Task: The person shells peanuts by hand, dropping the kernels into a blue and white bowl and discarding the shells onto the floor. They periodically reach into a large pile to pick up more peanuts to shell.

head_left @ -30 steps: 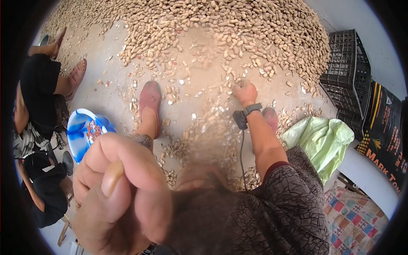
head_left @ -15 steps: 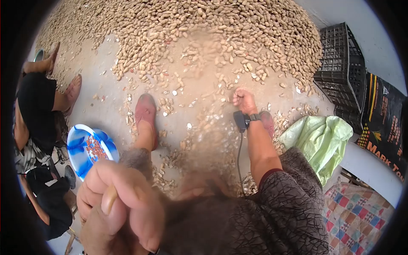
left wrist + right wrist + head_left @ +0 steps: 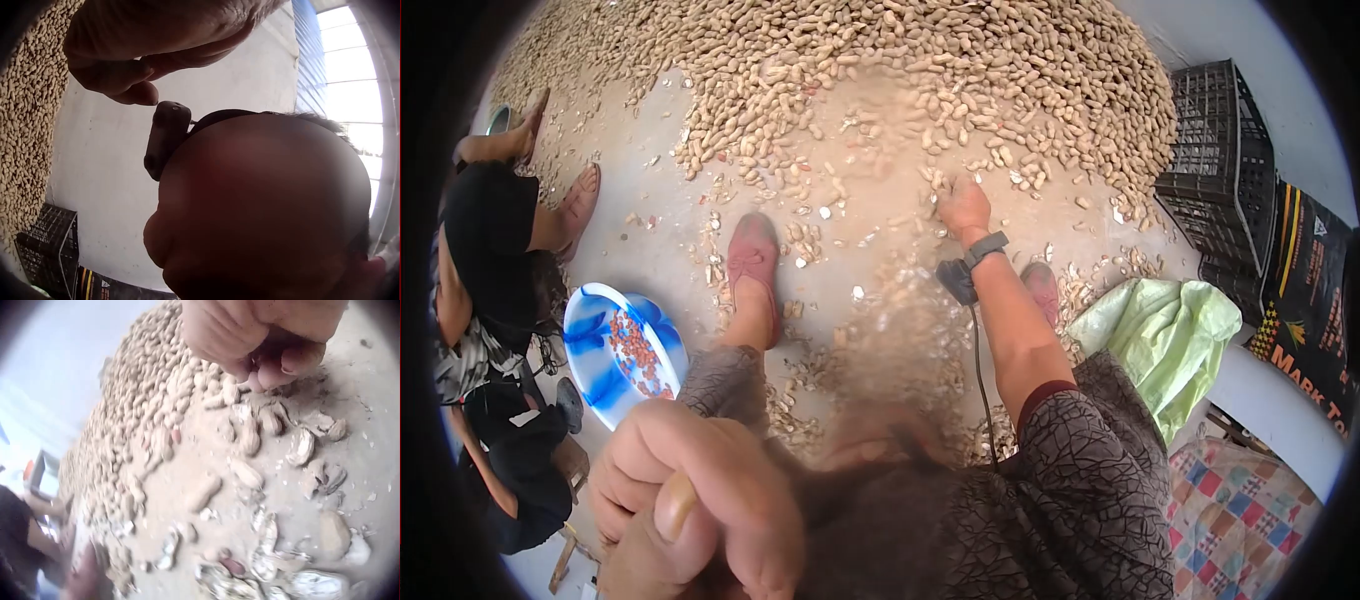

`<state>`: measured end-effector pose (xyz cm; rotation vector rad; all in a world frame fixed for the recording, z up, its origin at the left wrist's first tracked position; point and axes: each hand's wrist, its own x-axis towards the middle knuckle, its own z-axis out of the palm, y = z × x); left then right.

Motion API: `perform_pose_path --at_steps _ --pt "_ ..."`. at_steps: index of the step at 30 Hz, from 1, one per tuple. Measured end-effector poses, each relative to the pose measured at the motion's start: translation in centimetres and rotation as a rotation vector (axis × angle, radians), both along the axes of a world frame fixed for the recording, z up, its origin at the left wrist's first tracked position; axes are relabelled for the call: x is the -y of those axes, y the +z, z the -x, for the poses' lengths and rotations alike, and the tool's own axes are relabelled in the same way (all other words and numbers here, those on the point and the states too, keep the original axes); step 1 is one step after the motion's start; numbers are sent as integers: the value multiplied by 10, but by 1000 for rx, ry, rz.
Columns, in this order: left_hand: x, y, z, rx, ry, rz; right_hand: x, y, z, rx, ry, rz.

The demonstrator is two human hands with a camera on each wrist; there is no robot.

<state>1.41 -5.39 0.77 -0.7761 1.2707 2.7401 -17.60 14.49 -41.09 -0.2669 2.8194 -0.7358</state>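
Close to the head camera, my left hand (image 3: 700, 500) is raised with its fingers curled and the thumb pressed against the bent forefinger. In the left wrist view the same hand (image 3: 156, 50) is beside the small dark camera (image 3: 167, 134) on my head; no held thing shows. My right hand (image 3: 964, 208) reaches down to the floor at the near edge of the peanut pile (image 3: 1040, 80). The right wrist view shows its curled fingers (image 3: 272, 375) bunched against the thumb, right over unshelled peanuts (image 3: 249, 434). Nothing shows plainly between them.
Broken shells (image 3: 319, 584) litter the floor between my feet. A blue and white basin (image 3: 590, 375) with red kernels stands at left, near a seated person (image 3: 495, 220). At right are a green sack (image 3: 1155, 330), black crates (image 3: 1212, 160) and a black printed bag (image 3: 1305, 290).
My right hand has turned, its fingertips now lower and toward the peanuts at its left. The left hand sits slightly lower in view, still curled. The head view has shifted a little.
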Motion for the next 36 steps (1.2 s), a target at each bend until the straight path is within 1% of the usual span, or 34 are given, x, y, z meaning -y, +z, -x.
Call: perform_pose_path --at_steps 1,3,4,6,7,9,10,12,13,15,16,18,19,21,22,24,27,29,31,33,34,36 --pt "0 0 0 4 8 6 6 5 1 -1 3 4" --pt "-1 1 -1 15 23 13 12 10 0 -5 -27 -98" --pt "-3 2 -1 13 25 14 12 11 0 -7 -25 -98" --pt "-7 7 1 55 89 2 11 15 3 67 -4 -98" --pt "-9 9 2 76 121 -4 1 9 5 63 -2 -98" --pt "-11 11 2 123 185 -17 -22 2 7 724 -143 587" --pt "-10 11 1 122 187 -17 -27 8 3 724 -141 586" --pt "-10 9 1 79 162 -25 -36 21 -9 1028 -291 1186" --pt "-10 9 1 81 162 -25 -36 26 -10 1029 -292 1186" --pt "-11 10 2 99 163 -30 -33 31 -10 1067 -449 1316" --pt "-9 8 0 98 163 -27 -30 28 -8 1067 -447 1319" --pt "-3 2 -6 33 102 -32 -21 16 -2 803 -438 1024" --pt "-6 4 -3 34 101 -30 -13 16 2 805 -438 1026" --pt "-11 8 3 111 162 -28 5 15 9 599 -231 457" --pt "-10 8 4 110 164 -24 13 14 8 599 -229 461" --pt "-9 7 4 88 129 -40 23 9 6 101 -69 25" --pt "-8 6 3 84 105 -24 26 -2 6 40 -83 -33" --pt "-10 7 3 94 125 -14 25 -9 6 62 -54 -25" --pt "-11 10 4 97 142 -4 20 -3 7 76 -28 -19" --pt "-12 11 5 115 173 1 10 16 3 697 -243 681" --pt "-10 9 4 104 175 -3 7 31 1 686 -239 678" --pt "-4 5 0 4 75 -21 14 99 -1 928 -381 979"
